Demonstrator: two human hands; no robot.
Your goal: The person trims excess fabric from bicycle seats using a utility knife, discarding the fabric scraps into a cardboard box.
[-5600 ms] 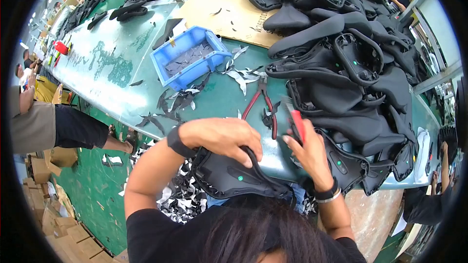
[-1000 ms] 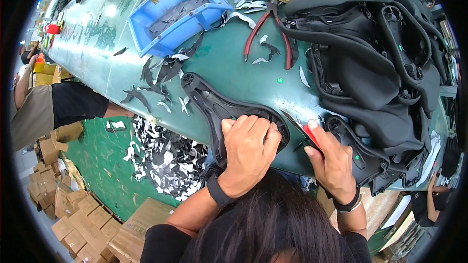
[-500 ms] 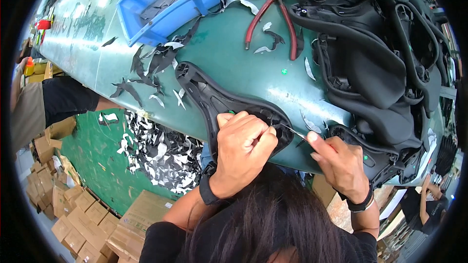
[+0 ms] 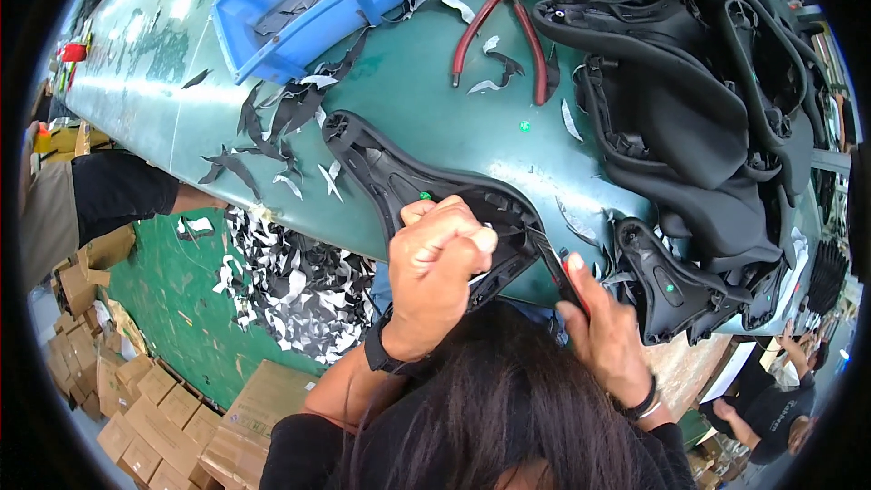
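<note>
A black bicycle saddle (image 4: 376, 159) lies with its underside up at the near edge of the green table. Over its wide rear part, my left hand (image 4: 434, 259) is closed in a fist; whatever it grips is hidden by the fingers. My right hand (image 4: 606, 331) is wrapped round a red and black utility knife (image 4: 569, 283). The knife's blade points up and left, its tip at the rim of the saddle's rear end. Part of the saddle's near side is behind my left hand and the head below.
A pile of black saddles (image 4: 671, 118) stands at the right, with another upturned saddle (image 4: 667, 286) near it. Red-handled pliers (image 4: 535, 45), a blue bin (image 4: 318, 32) and loose black scraps (image 4: 263, 127) lie farther back. Offcuts (image 4: 290, 290) and cartons (image 4: 163, 417) cover floor at left.
My right hand has moved nearer to me and slightly left, turning the knife steeper so its handle shows. My left fist has shifted slightly left and away from the saddle's rear rim.
</note>
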